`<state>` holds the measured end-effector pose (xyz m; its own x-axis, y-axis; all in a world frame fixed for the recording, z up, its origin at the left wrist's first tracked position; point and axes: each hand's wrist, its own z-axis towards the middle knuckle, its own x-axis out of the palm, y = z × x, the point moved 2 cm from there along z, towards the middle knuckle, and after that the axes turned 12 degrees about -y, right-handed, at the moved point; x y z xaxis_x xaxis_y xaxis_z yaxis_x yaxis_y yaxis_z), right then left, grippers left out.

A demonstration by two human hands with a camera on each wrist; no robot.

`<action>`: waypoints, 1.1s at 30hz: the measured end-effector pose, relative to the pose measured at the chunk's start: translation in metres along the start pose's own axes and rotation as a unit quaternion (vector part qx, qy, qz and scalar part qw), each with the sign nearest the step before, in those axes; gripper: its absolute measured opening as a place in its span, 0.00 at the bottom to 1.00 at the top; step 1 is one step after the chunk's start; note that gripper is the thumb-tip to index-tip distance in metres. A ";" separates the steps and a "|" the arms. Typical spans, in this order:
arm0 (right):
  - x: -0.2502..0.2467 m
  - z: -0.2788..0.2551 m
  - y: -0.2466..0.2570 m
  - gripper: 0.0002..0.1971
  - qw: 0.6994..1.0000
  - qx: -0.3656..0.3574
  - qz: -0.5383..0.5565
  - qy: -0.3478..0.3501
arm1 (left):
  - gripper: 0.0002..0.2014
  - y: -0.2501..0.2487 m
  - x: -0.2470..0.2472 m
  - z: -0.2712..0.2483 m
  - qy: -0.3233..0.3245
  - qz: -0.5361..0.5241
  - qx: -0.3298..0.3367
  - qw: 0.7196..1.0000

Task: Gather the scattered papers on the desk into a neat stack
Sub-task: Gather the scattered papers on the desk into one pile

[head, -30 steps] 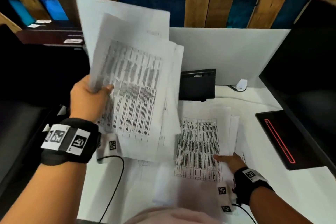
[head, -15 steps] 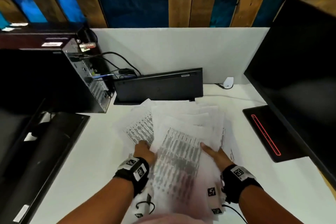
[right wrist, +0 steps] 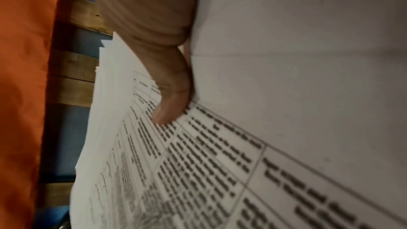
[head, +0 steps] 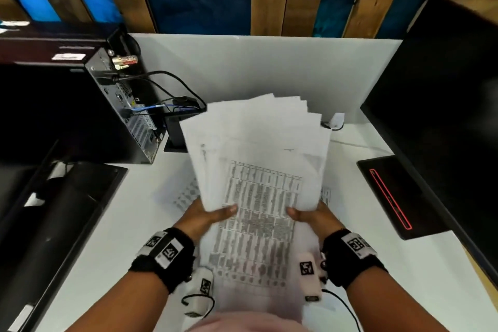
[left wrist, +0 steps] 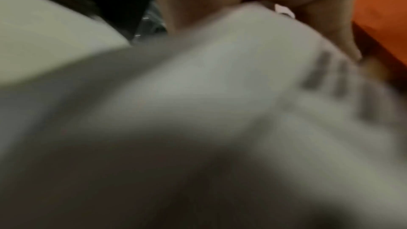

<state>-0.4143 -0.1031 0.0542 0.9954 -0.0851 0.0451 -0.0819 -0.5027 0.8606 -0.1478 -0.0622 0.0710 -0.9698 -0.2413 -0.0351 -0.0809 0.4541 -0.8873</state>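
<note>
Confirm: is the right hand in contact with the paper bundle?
Touching. The right wrist view shows the right hand with its thumb pressed flat on the printed top sheet of the paper bundle; the head view shows it gripping the bundle's right edge.

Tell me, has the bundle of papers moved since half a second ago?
Yes. The papers, gripped by the left hand and right hand, rose off the desk, now covering the black stand behind.
</note>
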 end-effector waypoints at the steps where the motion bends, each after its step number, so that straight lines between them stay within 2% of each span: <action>1: 0.011 -0.003 0.005 0.41 1.000 0.000 -0.008 0.004 | 0.42 0.001 -0.007 0.000 -0.017 -0.031 -0.009 0.999; 3: 0.030 -0.010 0.014 0.25 0.998 -0.028 -0.061 -0.013 | 0.42 0.009 -0.022 0.003 -0.011 -0.068 -0.045 0.997; 4: 0.038 -0.012 0.017 0.21 0.992 -0.048 -0.115 -0.023 | 0.44 0.012 -0.026 0.002 0.001 -0.065 -0.063 0.996; 7: 0.058 -0.016 0.018 0.22 0.965 -0.096 -0.244 -0.019 | 0.48 0.032 -0.033 -0.002 -0.014 -0.001 -0.085 0.996; 10: 0.066 -0.023 0.030 0.20 0.974 -0.085 -0.209 0.026 | 0.49 0.050 -0.049 -0.001 -0.095 -0.052 -0.104 0.989; 12: 0.072 -0.023 0.040 0.18 0.983 -0.068 -0.158 0.057 | 0.42 0.044 -0.067 -0.004 -0.139 -0.096 -0.099 0.981; 15: 0.088 -0.012 0.044 0.15 0.990 -0.043 -0.132 0.028 | 0.24 0.020 -0.104 -0.018 -0.204 -0.108 -0.055 0.971; 17: 0.108 0.004 0.028 0.09 0.976 -0.067 -0.206 -0.004 | 0.18 0.008 -0.136 -0.031 -0.234 -0.108 -0.019 0.966; 18: 0.119 0.009 0.017 0.07 0.956 -0.086 -0.281 -0.007 | 0.16 0.005 -0.153 -0.038 -0.253 -0.093 -0.003 0.963; 19: 0.132 0.012 0.002 0.11 0.928 -0.099 -0.360 0.002 | 0.16 0.008 -0.174 -0.041 -0.280 -0.065 0.001 0.958; 20: 0.148 0.009 -0.011 0.18 0.907 -0.097 -0.409 0.016 | 0.17 0.013 -0.194 -0.044 -0.302 -0.041 0.001 0.952; 23: 0.191 -0.002 -0.041 0.50 0.892 -0.056 -0.448 0.030 | 0.19 0.040 -0.243 -0.048 -0.348 -0.017 -0.041 0.936; 24: 0.200 -0.005 -0.048 0.56 0.867 -0.062 -0.493 0.025 | 0.20 0.051 -0.252 -0.047 -0.355 -0.023 -0.057 0.933; 25: 0.211 -0.009 -0.055 0.57 0.832 -0.082 -0.548 0.020 | 0.21 0.061 -0.262 -0.050 -0.363 -0.020 -0.077 0.928; 27: 0.227 -0.014 -0.066 0.45 0.768 -0.129 -0.627 -0.018 | 0.26 0.075 -0.272 -0.053 -0.379 -0.022 -0.096 0.920; 28: 0.232 -0.015 -0.070 0.37 0.757 -0.151 -0.635 -0.038 | 0.26 0.077 -0.273 -0.054 -0.387 -0.033 -0.097 0.916; 30: 0.241 -0.018 -0.078 0.27 0.767 -0.166 -0.619 -0.046 | 0.22 0.077 -0.274 -0.055 -0.396 -0.040 -0.094 0.913; 33: 0.249 -0.024 -0.087 0.23 0.810 -0.161 -0.564 -0.013 | 0.19 0.072 -0.272 -0.053 -0.397 -0.044 -0.097 0.912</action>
<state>-0.1585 -0.0600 0.0023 0.4252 0.2517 -0.8694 0.9008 -0.0240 0.4336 0.0981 0.0816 0.0411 -0.4923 -0.7935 -0.3577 -0.2641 0.5277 -0.8073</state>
